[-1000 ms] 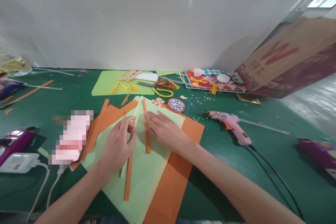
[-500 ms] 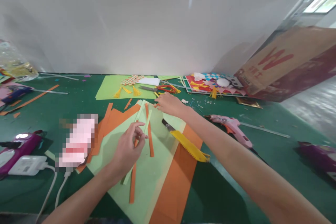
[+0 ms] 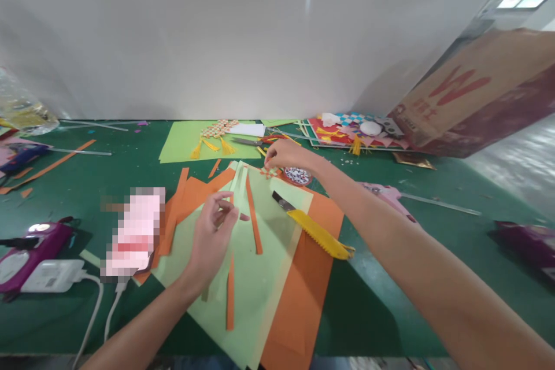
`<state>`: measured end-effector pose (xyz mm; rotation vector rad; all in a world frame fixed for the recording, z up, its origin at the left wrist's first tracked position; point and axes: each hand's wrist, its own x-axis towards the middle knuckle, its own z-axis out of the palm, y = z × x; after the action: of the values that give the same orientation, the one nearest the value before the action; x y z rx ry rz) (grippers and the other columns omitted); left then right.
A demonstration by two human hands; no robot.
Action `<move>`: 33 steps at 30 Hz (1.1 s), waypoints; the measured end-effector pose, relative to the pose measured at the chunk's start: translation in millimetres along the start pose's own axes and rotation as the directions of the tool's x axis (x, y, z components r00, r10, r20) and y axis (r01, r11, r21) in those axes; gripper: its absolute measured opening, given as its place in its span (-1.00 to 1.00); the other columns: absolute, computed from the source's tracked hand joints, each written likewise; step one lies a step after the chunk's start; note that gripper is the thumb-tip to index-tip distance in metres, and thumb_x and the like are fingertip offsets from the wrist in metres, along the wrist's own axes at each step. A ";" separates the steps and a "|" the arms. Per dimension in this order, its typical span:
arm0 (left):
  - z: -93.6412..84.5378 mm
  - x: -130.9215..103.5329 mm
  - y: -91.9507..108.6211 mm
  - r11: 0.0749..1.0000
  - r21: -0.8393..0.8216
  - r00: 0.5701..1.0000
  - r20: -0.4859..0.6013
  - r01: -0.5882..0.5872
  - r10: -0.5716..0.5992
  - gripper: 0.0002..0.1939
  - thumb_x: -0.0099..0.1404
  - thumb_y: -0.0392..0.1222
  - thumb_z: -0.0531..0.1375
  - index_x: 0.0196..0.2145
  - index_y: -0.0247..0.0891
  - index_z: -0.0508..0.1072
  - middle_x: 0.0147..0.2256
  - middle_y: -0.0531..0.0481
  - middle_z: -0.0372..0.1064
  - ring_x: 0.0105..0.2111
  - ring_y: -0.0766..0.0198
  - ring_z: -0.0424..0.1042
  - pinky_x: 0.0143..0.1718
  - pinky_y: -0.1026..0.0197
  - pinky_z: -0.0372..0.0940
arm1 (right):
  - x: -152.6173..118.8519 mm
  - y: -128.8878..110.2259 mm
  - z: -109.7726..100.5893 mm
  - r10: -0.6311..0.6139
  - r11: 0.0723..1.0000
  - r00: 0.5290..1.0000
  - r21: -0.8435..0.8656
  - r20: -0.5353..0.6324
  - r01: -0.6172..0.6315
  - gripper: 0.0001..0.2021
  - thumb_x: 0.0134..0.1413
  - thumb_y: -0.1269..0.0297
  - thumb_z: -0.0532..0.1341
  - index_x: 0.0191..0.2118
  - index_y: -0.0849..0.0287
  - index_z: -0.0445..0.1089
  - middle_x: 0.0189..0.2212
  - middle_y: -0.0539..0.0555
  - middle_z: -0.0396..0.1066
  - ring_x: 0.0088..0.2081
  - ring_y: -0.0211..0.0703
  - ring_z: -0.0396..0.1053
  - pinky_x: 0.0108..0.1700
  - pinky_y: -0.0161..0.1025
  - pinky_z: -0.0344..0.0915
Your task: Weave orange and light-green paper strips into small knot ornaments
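Note:
My left hand is closed above a light green sheet, its curled fingers on a blurred light green paper strip. Orange strips lie on the sheet beside it. Farther forward, my right hand pinches just above a small orange and green woven piece; what its fingertips hold is too small to tell. A round dish of small pale bits sits beside the woven piece. The yellow cutter rests across the sheets with its blade out.
Orange sheets lie under the green one. Scissors and tasselled woven work are at the back. A pink glue gun and a paper bag stand right; a cabled phone lies left.
My right hand has drawn back slightly to the right, with the woven piece and round dish now showing below it. The green strip at my left hand has shifted. The view has moved slightly.

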<state>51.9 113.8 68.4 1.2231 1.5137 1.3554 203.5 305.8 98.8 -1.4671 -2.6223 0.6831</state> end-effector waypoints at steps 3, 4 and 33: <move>-3.1 1.9 0.8 1.000 -0.020 0.999 -0.041 -0.004 0.003 -0.81 0.23 -0.12 0.12 -0.19 -0.16 0.27 -0.45 0.14 0.26 -0.37 0.25 0.50 -0.34 0.24 0.30 | -1.2 -7.0 -2.1 -0.032 0.992 0.999 0.125 0.001 0.031 -0.76 0.02 0.29 0.23 -0.20 0.26 0.52 -0.34 0.10 0.54 -0.34 -0.23 0.44 -0.36 -0.39 0.27; -3.9 2.4 0.9 1.000 -0.024 0.999 -0.053 -0.003 0.002 -0.81 0.23 -0.12 0.13 -0.18 -0.15 0.27 -0.44 0.14 0.27 -0.37 0.25 0.50 -0.35 0.24 0.30 | -0.5 -10.4 -0.2 -0.046 0.987 0.999 0.156 0.004 0.045 -0.74 0.03 0.24 0.23 -0.17 0.22 0.51 -0.31 0.08 0.54 -0.34 -0.25 0.44 -0.35 -0.40 0.28; -12.0 22.3 21.7 0.988 -0.131 0.988 -0.120 0.082 -0.098 -0.66 0.03 -0.11 0.31 -0.25 -0.25 0.36 -0.50 0.13 0.33 -0.46 0.37 0.31 -0.40 0.30 0.19 | -104.7 -65.9 87.9 -0.420 0.908 0.863 -0.118 -0.283 0.403 -0.62 0.13 0.55 0.02 0.05 0.46 0.35 0.16 0.38 0.20 0.20 0.11 0.17 0.12 -0.10 0.26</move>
<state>38.3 131.7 93.0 0.9958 1.5263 1.4668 185.1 159.4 63.1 -0.8765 -2.5914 0.3126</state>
